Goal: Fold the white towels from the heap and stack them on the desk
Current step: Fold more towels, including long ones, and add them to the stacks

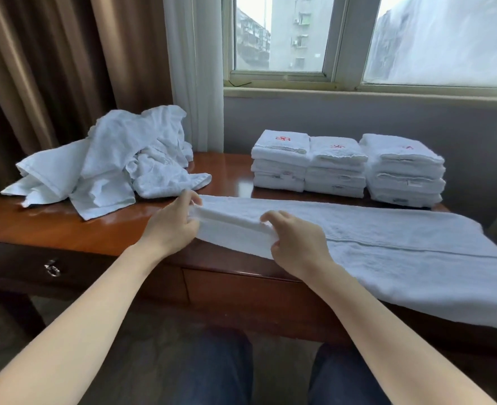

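A long white towel (pixel 387 249) lies spread across the wooden desk (pixel 66 226), its right part hanging over the front edge. My left hand (pixel 174 223) pinches the towel's far left corner. My right hand (pixel 297 244) grips the near left corner, and the short end is lifted slightly between both hands. A rumpled heap of white towels (pixel 110 162) sits at the desk's back left. Three stacks of folded white towels stand at the back: left stack (pixel 279 162), middle stack (pixel 336 168), right stack (pixel 405 171), with red embroidery on top.
Brown curtains (pixel 51 68) hang behind the heap, and a window (pixel 300 39) with a sill is behind the stacks. The desk has drawers with a metal pull (pixel 52 268). My legs in jeans (pixel 221 372) are below the desk's front edge.
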`<state>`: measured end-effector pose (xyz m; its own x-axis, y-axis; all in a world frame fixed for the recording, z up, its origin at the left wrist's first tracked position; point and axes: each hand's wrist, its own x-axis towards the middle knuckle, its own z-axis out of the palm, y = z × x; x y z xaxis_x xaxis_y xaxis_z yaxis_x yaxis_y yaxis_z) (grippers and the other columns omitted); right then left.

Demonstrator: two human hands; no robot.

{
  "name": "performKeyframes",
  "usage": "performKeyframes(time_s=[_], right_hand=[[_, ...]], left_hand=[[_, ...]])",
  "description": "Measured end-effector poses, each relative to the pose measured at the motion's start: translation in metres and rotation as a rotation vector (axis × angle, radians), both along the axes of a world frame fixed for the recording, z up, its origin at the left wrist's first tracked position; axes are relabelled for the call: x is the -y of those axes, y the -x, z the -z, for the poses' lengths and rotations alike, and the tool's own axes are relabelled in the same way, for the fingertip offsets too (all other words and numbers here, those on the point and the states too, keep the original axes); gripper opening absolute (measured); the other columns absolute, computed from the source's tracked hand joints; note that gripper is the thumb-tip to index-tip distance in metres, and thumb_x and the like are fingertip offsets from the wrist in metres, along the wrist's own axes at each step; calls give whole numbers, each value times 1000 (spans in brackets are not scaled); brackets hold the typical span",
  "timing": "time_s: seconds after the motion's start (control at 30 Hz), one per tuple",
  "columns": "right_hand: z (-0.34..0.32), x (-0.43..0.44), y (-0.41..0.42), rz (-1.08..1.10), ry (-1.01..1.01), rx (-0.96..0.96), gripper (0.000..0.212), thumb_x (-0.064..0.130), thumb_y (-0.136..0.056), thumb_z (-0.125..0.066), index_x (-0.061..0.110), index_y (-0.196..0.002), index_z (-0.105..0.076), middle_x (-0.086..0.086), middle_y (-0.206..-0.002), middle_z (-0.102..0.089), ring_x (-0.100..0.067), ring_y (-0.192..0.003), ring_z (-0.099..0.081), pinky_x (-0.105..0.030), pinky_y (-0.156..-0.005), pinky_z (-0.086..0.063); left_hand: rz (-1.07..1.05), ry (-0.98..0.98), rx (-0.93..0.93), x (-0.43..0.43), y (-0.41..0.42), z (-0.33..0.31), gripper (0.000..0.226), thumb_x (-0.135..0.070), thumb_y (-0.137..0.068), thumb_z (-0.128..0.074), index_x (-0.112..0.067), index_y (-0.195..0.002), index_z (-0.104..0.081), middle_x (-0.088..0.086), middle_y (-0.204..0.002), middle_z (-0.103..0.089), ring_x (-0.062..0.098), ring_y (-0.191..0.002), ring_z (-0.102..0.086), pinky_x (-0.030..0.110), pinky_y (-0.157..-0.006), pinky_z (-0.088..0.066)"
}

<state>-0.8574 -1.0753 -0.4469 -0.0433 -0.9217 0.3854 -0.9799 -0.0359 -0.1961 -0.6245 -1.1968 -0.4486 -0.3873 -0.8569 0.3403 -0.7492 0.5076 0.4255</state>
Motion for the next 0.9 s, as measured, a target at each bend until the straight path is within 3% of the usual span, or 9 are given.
performKeyframes(time_s=[0.1,0.2,0.4,0.53,0.67,0.77,0.9], right_hand=[[-6,7,16,18,9,-73,64,-2,-77,-52,29,-132,-46,8,-122,-55,-22,-105,-57,-29,-60,-32],[-14,17,33,48,32,-121,60,-4,-77,-50,26,-130,-47,5,-116,-56,-24,-99,-58,-29,-57,-33],[-23,52,59,135,178,-158,45,-3,-78,-50,21,-114,-59,5,-104,-67,-23,-97,-63,-28,-56,-36],[-21,81,70,151,247,-128,46,-5,-79,-50,20,-115,-63,4,-103,-70,-24,-97,-64,-29,-55,-39],[-8,103,79,160,201,-99,50,-6,-80,-48,21,-120,-61,3,-106,-70,-25,-98,-63,-30,-59,-38],[4,113,79,139,81,-87,56,-3,-78,-48,22,-127,-58,4,-116,-67,-24,-107,-59,-31,-72,-38],[6,115,59,-36,80,2,48,3,-81,-54,21,-124,-65,4,-121,-66,-20,-116,-55,-32,-90,-42]], left_hand=[[-36,-116,-6,22,4,2,26,-22,-88,-43,-38,-107,-33,-10,-117,-46,19,-90,-53,37,-75,-35],[-21,-218,-133,38,5,0,24,-27,-85,-40,-30,-109,-40,-5,-119,-48,19,-103,-50,37,-83,-35],[-25,-209,-248,66,20,-7,8,-26,-83,-40,-30,-88,-44,-7,-97,-54,19,-93,-53,38,-81,-42],[-71,-163,-191,87,30,-8,13,-17,-90,-42,-28,-96,-47,-11,-98,-55,19,-93,-56,43,-87,-47],[-132,-134,-18,101,39,-4,17,-16,-90,-40,-28,-100,-46,-6,-100,-60,20,-89,-57,40,-79,-46],[-154,-92,105,108,40,2,25,-12,-91,-43,-28,-110,-49,-7,-107,-61,21,-97,-58,35,-77,-43],[-230,-16,201,115,37,5,47,-4,-89,-44,-23,-132,-50,3,-129,-59,28,-115,-56,43,-90,-48]])
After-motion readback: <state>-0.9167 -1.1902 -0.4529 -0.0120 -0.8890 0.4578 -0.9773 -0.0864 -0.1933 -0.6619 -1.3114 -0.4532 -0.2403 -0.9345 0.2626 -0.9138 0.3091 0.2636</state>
